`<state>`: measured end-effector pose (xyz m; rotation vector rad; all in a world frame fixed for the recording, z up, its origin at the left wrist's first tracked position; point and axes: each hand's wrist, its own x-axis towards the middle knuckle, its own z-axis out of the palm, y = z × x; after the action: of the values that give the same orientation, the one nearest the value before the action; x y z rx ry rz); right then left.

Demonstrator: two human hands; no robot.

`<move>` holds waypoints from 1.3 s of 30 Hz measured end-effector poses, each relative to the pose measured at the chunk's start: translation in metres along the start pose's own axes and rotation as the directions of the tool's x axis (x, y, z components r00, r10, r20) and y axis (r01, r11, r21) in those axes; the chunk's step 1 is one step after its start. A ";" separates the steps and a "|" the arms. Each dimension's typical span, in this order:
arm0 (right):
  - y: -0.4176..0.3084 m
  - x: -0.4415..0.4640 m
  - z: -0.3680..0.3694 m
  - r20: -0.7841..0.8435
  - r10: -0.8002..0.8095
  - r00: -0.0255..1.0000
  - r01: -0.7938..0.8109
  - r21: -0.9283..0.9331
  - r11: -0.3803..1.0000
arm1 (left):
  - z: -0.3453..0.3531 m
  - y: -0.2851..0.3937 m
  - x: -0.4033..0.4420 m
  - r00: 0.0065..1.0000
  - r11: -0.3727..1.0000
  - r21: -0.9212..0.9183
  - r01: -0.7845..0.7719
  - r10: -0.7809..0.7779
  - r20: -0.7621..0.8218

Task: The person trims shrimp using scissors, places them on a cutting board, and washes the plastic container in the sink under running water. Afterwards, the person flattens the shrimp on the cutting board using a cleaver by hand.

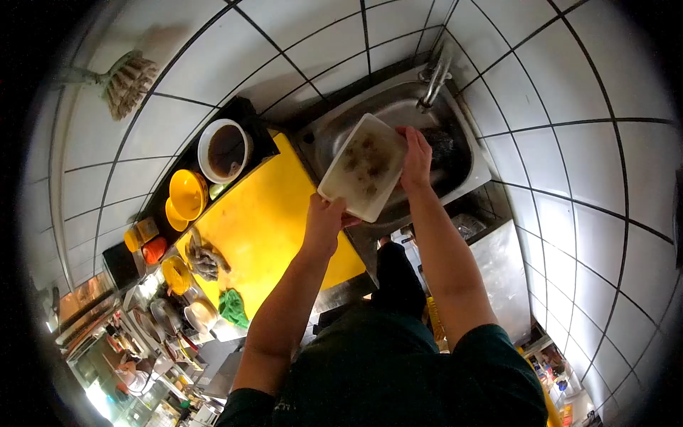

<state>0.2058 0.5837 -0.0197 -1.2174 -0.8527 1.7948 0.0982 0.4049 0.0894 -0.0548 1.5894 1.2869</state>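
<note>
Both of my hands hold a white rectangular plastic container (368, 160) with dark brown bits on its bottom; I cannot tell whether these lie in liquid. My left hand (326, 224) grips its near left corner. The upper right side is held by my right hand (415, 158), with the fingers along the rim. The container is tilted in view and sits over the near left part of the metal sink (398, 112). A chrome faucet (435, 80) rises at the back of the sink, apart from the container.
Left of the sink lies a yellow board (274, 206) bearing grey gloves (204, 257) and a green cloth (233, 307). Along the wall stand a white tub of dark liquid (225, 151) and yellow bowls (188, 194). A brush (128, 84) hangs on the tiled wall.
</note>
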 end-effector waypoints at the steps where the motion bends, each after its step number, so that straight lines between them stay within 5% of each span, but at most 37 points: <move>1: 0.001 0.001 -0.001 -0.011 -0.005 1.000 0.005 -0.004 1.000 | 0.002 0.004 -0.001 1.000 1.000 0.021 -0.019 0.019 0.019; 11: 0.010 0.009 -0.004 -0.063 0.095 0.993 -0.089 0.092 0.992 | 0.006 0.006 0.010 0.989 0.939 0.342 -0.017 0.066 -0.133; 17: 0.010 0.000 0.006 -0.099 0.109 0.989 -0.091 0.168 0.982 | 0.003 0.013 0.007 0.951 0.756 0.645 -0.111 0.270 -0.152; 20: 0.014 -0.002 0.008 -0.071 0.069 0.995 -0.054 0.198 0.979 | 0.006 0.022 0.003 0.958 0.816 0.564 -0.127 0.248 -0.143; 34: 0.024 0.006 0.028 -0.099 -0.008 0.995 0.044 0.370 0.928 | 0.029 0.058 -0.015 0.845 0.558 0.782 -0.278 0.529 -0.077; 39: 0.006 -0.001 0.041 -0.099 0.077 0.992 -0.023 0.460 0.888 | 0.035 0.065 -0.017 0.819 0.514 0.815 -0.265 0.567 -0.091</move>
<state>0.1657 0.5762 -0.0115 -1.0209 -0.3012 1.8121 0.0914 0.4492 0.1508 0.7549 2.4866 0.8274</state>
